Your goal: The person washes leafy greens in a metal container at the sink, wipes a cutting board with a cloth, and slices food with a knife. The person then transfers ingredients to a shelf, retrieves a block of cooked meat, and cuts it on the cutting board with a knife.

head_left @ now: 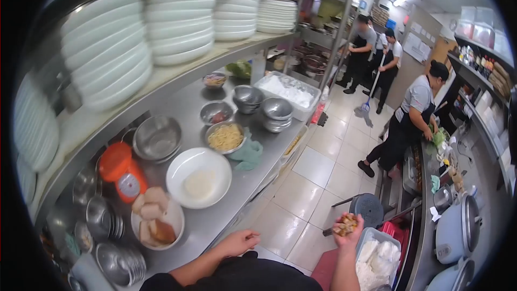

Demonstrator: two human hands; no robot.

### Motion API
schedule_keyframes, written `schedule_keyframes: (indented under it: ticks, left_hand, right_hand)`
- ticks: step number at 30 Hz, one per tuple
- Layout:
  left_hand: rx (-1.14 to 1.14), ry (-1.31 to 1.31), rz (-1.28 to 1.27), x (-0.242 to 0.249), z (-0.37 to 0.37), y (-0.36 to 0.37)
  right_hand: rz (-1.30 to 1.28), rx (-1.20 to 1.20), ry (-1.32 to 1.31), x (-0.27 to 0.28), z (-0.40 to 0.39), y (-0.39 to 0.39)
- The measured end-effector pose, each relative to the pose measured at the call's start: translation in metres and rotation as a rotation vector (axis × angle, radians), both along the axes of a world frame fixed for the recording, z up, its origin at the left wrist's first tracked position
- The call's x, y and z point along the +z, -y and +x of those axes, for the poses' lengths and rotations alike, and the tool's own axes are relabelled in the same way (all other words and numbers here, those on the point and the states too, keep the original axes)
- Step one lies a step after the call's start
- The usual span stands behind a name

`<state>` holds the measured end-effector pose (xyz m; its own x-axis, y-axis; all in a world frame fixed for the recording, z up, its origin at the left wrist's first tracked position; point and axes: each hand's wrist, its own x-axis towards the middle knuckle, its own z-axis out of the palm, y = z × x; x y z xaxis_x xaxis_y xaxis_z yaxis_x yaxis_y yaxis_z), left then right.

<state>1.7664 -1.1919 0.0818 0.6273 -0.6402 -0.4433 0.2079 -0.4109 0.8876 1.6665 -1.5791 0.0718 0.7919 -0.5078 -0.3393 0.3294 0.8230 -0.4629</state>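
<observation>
My right hand point(347, 237) is raised palm up over the aisle, cupping a handful of small brown food pieces point(346, 224), which look like chopped meat. My left hand point(239, 241) hovers by the counter's front edge, holding nothing, fingers loosely stretched. Nearest to it on the steel counter are a wide white bowl point(177, 163) with a pale round portion in the bottom and a white dish point(176, 237) with pale blocks and one browned piece of food. Just below my right hand sits a tub point(396, 242) with white contents, partly in bags.
An orange kitchen scale point(129, 186), steel bowls point(157, 138) and a bowl of noodle-like strips point(226, 137) stand on the counter. White dishes point(180, 21) are stacked above. A stool point(367, 210) is in the aisle; one co-worker point(417, 108) handles greens, another point(390, 64) holds a mop.
</observation>
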Motion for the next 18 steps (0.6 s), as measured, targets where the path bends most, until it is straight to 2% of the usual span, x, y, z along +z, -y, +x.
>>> schedule_keyframes:
  ticks: [3, 7, 9, 13, 15, 18]
  left_hand:
    - [-0.142, 0.121, -0.024, 0.002, 0.062, 0.076]
    - [-0.287, 0.113, 0.044, 0.006, 0.131, 0.167]
    - [-0.334, 0.149, 0.157, -0.018, 0.165, 0.202]
    - [-0.317, 0.158, 0.362, -0.060, 0.206, 0.259]
    - [-0.258, 0.080, 0.318, -0.055, 0.211, 0.289]
    - [-0.185, 0.062, 0.236, -0.048, 0.231, 0.325]
  right_hand:
    - [0.027, -0.183, 0.061, -0.003, -0.021, 0.077]
    - [0.046, -0.426, 0.072, -0.024, -0.037, 0.158]
    - [0.096, -0.493, 0.043, -0.045, -0.030, 0.204]
    - [0.111, -0.429, -0.092, -0.082, 0.051, 0.300]
    - [0.134, -0.301, -0.154, -0.080, 0.120, 0.338]
    - [0.090, -0.025, -0.052, -0.082, 0.241, 0.387]
